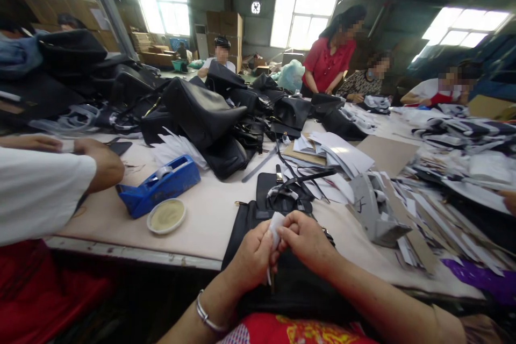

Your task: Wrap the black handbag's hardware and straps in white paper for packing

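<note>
A small white strip (276, 224), perhaps paper or thin foam, is pinched between my two hands. My left hand (253, 250) grips it from the left, thumb against its side. From the right, my right hand (304, 239) closes its fingertips on its edge. Whether the strip is wrapped round something I cannot tell. Under both hands lies a black bag (242, 228), reaching over the table's front edge. Beyond my hands, its black flap (268, 188) has a metal fitting, and thin straps lie beside it.
At left stand a blue tape dispenser (161, 185) and a shallow dish (166, 216) of pale paste. A grey tape dispenser (377, 209) is at right among cardboard strips. Black bags (201, 113) pile up behind. A co-worker's arm (99, 164) reaches in from the left; other people work farther back.
</note>
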Demonstrator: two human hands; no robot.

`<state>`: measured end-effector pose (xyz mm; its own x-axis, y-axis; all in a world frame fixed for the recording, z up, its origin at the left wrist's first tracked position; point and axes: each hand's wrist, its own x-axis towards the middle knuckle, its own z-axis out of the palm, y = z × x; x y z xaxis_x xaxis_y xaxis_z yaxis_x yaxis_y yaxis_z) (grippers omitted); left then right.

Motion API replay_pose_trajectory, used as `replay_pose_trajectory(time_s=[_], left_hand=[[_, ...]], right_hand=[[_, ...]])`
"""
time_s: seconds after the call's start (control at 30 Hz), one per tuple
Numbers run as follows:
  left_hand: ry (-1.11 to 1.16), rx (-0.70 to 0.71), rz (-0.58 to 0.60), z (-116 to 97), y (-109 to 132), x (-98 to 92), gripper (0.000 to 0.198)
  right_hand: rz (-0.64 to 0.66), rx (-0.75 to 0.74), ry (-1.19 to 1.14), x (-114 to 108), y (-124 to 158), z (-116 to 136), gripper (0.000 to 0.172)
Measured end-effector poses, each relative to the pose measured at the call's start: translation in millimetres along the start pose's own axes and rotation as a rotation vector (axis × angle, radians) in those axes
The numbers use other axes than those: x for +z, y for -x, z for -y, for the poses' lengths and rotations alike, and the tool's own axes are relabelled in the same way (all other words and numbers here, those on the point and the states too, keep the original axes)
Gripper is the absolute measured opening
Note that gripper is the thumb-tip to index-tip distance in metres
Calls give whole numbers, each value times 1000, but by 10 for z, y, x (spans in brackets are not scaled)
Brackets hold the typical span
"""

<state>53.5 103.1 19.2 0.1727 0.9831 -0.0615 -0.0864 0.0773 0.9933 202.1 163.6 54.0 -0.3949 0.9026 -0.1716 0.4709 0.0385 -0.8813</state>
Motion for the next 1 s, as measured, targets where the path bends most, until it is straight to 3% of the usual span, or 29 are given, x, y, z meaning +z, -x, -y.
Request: replay_pose_trajectory(time_s=[0.17,0.27,0.43,0.6,0.7,0.83,0.9,1.0], left_hand=[[264,35,21,11,-34,-9,33],[367,41,36,23,-52,-39,32],[484,33,64,31,-51,-92,38],[311,26,103,-48,-36,-87,44],[68,14,114,-131,21,-84,44],[-268,-51,-12,-181,218,-120,37],[-313,-89,-57,-177,334,-157,39],[-236,-103,-27,-175,440,-226,40]], right_hand=[[124,71,-132,-17,-70,-31,23],[215,-7,-250,-32,-97,-33,32],[301,-70,-300,-113,-127,-45,25],[386,-4,-410,-130,-153,-50,30],[302,6,-329,-88,-171,-23,33],[199,22,-290,-80,-168,-15,32],[209,54,-318,-95,-158,-31,35],[240,45,-372,-109,-153,-58,37]])
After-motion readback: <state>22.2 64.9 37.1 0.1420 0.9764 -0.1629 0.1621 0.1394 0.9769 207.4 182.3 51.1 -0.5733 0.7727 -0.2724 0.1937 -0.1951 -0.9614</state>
